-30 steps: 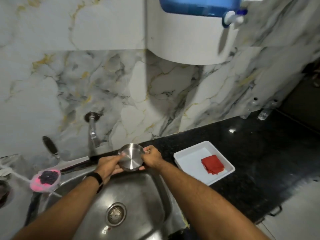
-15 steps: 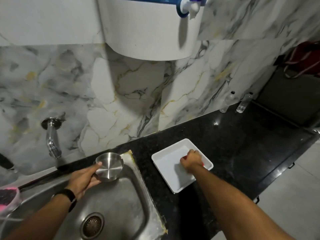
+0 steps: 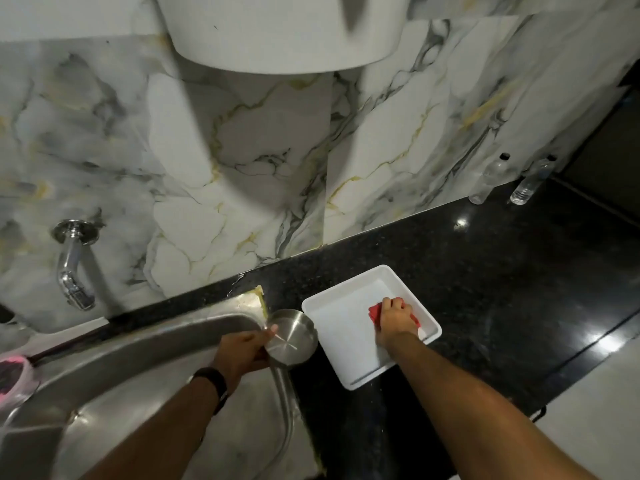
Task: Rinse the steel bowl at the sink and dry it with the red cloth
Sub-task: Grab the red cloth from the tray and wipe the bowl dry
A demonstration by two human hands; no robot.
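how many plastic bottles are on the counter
2: one clear bottle against the marble wall at the far right of the black counter, the other bottle just right of it. More may lie out of frame.

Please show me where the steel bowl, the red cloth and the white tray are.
steel bowl (image 3: 294, 336): head view, on its inner wall.
red cloth (image 3: 374, 311): head view, on the corner left of the hand.
white tray (image 3: 341, 327): head view, on its bare floor.

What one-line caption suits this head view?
Left hand holds steel bowl at sink; right hand grasps red cloth in white tray.
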